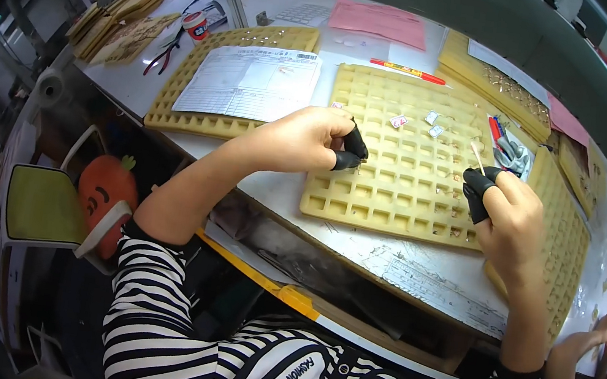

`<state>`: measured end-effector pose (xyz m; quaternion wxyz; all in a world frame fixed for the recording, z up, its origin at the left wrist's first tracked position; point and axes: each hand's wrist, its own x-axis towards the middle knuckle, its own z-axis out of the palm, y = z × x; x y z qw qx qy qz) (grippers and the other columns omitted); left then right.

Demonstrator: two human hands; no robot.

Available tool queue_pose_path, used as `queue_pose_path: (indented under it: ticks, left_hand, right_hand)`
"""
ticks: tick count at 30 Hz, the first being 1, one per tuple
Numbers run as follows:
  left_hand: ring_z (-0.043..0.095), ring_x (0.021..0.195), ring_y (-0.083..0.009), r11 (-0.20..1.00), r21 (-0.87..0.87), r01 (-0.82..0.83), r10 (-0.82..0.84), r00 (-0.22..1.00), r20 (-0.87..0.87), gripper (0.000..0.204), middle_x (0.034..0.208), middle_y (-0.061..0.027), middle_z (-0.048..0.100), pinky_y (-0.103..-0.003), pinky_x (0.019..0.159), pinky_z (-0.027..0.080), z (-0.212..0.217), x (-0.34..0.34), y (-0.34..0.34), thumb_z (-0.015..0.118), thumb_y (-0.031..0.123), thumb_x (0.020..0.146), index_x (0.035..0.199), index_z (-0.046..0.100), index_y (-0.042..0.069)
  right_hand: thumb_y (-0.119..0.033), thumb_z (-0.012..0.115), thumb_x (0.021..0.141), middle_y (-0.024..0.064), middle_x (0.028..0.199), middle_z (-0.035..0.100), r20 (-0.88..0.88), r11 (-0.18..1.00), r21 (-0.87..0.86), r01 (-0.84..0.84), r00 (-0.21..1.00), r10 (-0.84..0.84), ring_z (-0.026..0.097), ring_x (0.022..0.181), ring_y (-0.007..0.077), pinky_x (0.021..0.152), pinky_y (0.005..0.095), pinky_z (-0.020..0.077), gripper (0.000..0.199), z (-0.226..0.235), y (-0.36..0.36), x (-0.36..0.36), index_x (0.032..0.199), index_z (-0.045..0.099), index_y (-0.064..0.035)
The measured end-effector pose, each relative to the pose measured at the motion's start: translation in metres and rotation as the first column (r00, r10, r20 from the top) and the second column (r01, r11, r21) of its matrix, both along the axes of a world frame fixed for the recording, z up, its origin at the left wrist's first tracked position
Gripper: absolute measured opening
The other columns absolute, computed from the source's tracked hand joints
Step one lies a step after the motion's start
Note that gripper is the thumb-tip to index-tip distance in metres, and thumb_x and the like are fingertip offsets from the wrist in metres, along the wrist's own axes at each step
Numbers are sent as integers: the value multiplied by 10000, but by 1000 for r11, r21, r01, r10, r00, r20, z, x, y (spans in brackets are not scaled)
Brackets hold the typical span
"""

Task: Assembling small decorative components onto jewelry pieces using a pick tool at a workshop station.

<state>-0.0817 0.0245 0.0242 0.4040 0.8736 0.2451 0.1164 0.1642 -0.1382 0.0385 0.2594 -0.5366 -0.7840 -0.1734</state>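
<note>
Big yellow tray (390, 229) is sitting mid-frame on the tabletop (280, 194), with little shiny bits (458, 178) lying in some right-side compartments and small tags (398, 121) resting up top. Another tray (197, 126), upper left, is carrying a paper sheet (252, 83). Left hand (307, 136) is curling over the middle one, black-capped fingertips pressing close; can't tell if they're pinching anything. Right hand (512, 209) is bending in from the right, pinching a thin stick (478, 157) pointing up.

At twelve o'clock from the rectangular yellow gridded tray (407, 205) lies a slim red-and-yellow marker (407, 71); at ten, a white paper sheet (252, 85) on another tray (191, 122).
</note>
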Motion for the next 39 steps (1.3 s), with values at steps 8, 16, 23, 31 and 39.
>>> queue_pose_path:
  ticks: [8,16,23,31,39]
  left_hand:
    - [531,694,-95,964,-224,144,-141,990,31,124,755,-36,606,-249,674,444,16,53,-13,625,95,753,849,607,19]
    - [496,683,-41,894,-410,182,-150,983,110,114,754,-5,571,-185,606,411,-14,76,-14,610,75,799,903,578,39]
    - [446,487,-51,611,-781,126,-108,991,75,207,674,-40,550,-168,400,297,-5,73,-21,563,68,831,1017,496,7]
    - [393,453,-32,328,-926,186,-149,978,143,154,640,-60,551,-153,370,225,-14,68,-14,516,150,884,951,565,20]
    - [392,450,-21,510,-843,169,-47,984,169,132,572,6,507,-159,393,223,-11,71,-24,556,170,877,905,590,46]
  right_hand:
    - [-67,639,716,101,732,555,-327,995,-81,-55,945,25,547,625,259,531,335,438,142,-14,11,-15,845,615,-12]
    - [20,592,700,94,667,522,-482,968,-248,-46,872,-82,519,559,215,499,309,410,95,-30,15,-11,792,593,-6]
    - [-14,568,815,3,779,606,-858,826,-484,-287,341,-384,520,670,47,587,209,432,102,-26,13,-4,897,624,10]
    - [-3,583,780,28,761,574,-815,901,-344,-266,562,-145,483,622,84,546,221,387,157,-29,14,-5,931,625,-5]
    - [-14,558,793,75,825,582,-827,935,-290,-204,545,-138,535,721,139,652,249,424,213,-32,11,-3,1000,604,12]
